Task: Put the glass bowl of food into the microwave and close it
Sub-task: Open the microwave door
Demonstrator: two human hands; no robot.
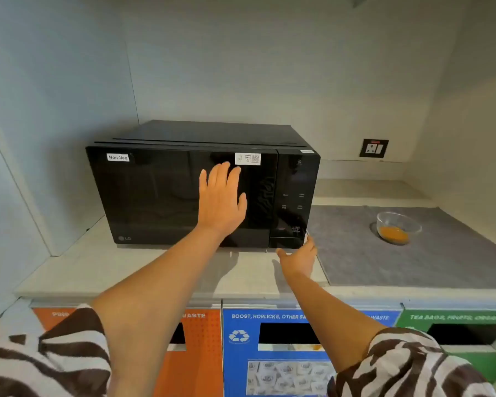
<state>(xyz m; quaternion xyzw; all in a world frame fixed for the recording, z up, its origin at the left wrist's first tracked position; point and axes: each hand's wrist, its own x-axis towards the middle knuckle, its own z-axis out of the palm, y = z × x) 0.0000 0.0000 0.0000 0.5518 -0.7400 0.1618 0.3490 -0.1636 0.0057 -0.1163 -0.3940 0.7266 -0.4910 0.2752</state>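
While the black microwave [201, 190] stands shut on the pale counter [126, 270], its glossy door unopened, a person in a zebra-print top reaches for it with both bare arms. A grey mat [413, 259] covers the counter to the right of the oven, and labelled waste bins [269, 353] line the front below. The left hand [221, 202] lies flat against the door glass, fingers extended and slightly spread, holding nothing. The right hand [298, 257] sits lower, at the bottom right corner of the control panel, its fingers loosely open with the fingertips at or just short of the door-release bar; contact cannot be confirmed. The glass bowl [397, 226], with orange food in its bottom, rests upright on the mat well to the right of the oven, apart from both hands. The right hand is clearly the nearer one, and the bowl lies to its right and slightly farther back. Judging by this, the door must be opened before the bowl is fetched.
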